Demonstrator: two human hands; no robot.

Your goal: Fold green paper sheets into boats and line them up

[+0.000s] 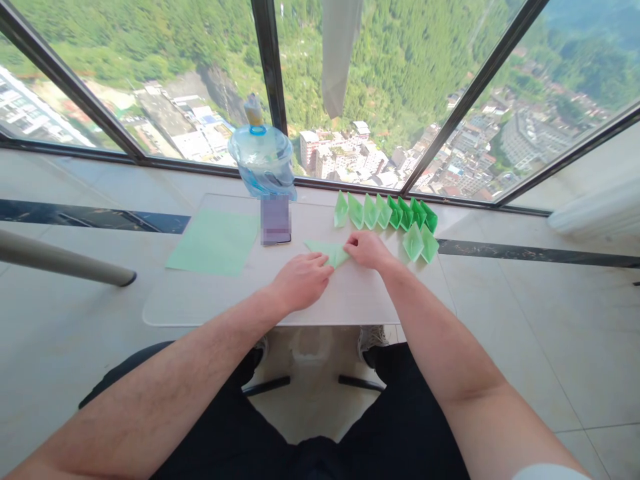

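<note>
A light green piece of folded paper [336,253], roughly triangular, lies near the middle of the white table between my hands. My left hand [306,279] rests on its left part, fingertips pressed to the paper. At the right corner my right hand [366,249] pinches the paper between thumb and fingers. Behind and to the right of that hand stand several folded paper boats [371,212] in a row, pale green at the left and darker green at the right. Two more pale boats [413,243] sit in front of the row's right end.
Flat green paper [215,241] lies on the left of the white table [200,303]. A phone [276,220], blurred over, stands at the back edge before a large clear water jug [263,160]. A grey pole [65,257] juts in at left. Windows rise behind.
</note>
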